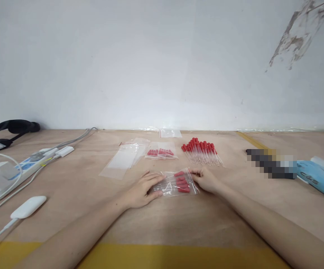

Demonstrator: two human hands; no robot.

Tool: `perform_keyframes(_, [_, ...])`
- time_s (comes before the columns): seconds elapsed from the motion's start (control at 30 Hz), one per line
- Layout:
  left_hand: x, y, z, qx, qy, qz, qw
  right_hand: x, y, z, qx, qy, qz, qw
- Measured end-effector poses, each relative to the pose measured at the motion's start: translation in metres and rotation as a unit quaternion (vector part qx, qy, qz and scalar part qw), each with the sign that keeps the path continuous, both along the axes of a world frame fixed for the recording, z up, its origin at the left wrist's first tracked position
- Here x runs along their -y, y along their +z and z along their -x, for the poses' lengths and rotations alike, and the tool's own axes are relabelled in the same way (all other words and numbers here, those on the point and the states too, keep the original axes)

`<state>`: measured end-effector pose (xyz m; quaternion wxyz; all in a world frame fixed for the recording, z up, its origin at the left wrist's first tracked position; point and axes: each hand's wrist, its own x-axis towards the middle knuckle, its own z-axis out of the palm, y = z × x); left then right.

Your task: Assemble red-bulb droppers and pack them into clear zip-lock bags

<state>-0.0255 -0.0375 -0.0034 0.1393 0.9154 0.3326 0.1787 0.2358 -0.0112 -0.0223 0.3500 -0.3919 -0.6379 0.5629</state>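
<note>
A clear zip-lock bag (169,186) lies on the table between my hands, with several red-bulbed droppers (182,183) inside, bulbs toward the right. My left hand (145,188) rests at the bag's left end, thumb and fingers apart and stretched out along it. At the zip end on the right, my right hand (205,179) has its fingers closed on the bag's edge. Beyond my hands is a pile of loose droppers (202,151) with red bulbs pointing away. Two filled bags (162,152) lie to its left, beside flat unfilled zip-lock bags (122,158).
Another small bag (170,133) lies by the wall. On the left are a power strip (24,170) with cables, a white charging case (29,207) and a black strapped item (11,130). A blue packet (321,179) and a blurred dark object (271,164) lie right.
</note>
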Motion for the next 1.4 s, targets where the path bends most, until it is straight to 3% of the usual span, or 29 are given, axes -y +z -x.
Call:
perform_keyframes(0.03, [0.000, 0.000, 0.000, -0.004, 0.002, 0.002, 1.000, 0.000, 0.002, -0.003, 0.010, -0.014, 0.006, 1.000])
perform_keyframes(0.17, [-0.001, -0.002, 0.002, -0.014, 0.007, 0.005, 1.000, -0.001, 0.010, -0.009, 0.083, -0.174, 0.027, 0.981])
perform_keyframes(0.23, [-0.002, -0.003, 0.002, -0.015, 0.007, 0.002, 1.000, 0.000, 0.011, -0.006, 0.089, -0.154, 0.047, 0.983])
perform_keyframes(0.37, [-0.002, -0.002, 0.002, -0.013, 0.001, -0.001, 1.000, 0.005, 0.012, 0.002, 0.038, -0.020, 0.048, 0.998])
perform_keyframes(0.53, [0.000, 0.000, 0.002, 0.011, 0.032, -0.051, 0.998, 0.002, 0.029, -0.003, -0.026, -0.051, 0.077, 0.995])
perform_keyframes(0.63, [-0.007, -0.001, 0.010, 0.010, 0.109, -0.138, 0.984, -0.012, 0.046, -0.011, -0.135, -0.100, 0.081, 0.983])
perform_keyframes(0.73, [-0.022, -0.003, 0.028, -0.019, 0.254, -0.199, 0.946, -0.032, 0.060, -0.008, -0.224, -0.189, 0.055, 0.954])
perform_keyframes(0.9, [-0.051, -0.008, 0.065, -0.107, 0.474, -0.141, 0.863, -0.067, 0.054, 0.033, -0.308, -0.283, 0.057, 0.907])
perform_keyframes(1.0, [-0.059, -0.013, 0.077, -0.137, 0.515, -0.082, 0.842, -0.083, 0.039, 0.064, -0.292, -0.319, 0.068, 0.899])
perform_keyframes(1.17, [-0.064, -0.018, 0.082, -0.173, 0.469, -0.060, 0.864, -0.091, 0.015, 0.089, -0.200, -0.343, 0.078, 0.914])
perform_keyframes(1.27, [-0.065, -0.017, 0.084, -0.190, 0.434, -0.070, 0.878, -0.087, 0.010, 0.076, -0.102, -0.325, 0.071, 0.937])
perform_keyframes(1.4, [-0.066, -0.013, 0.085, -0.187, 0.427, -0.072, 0.882, -0.080, 0.022, 0.035, 0.074, -0.284, 0.032, 0.955])
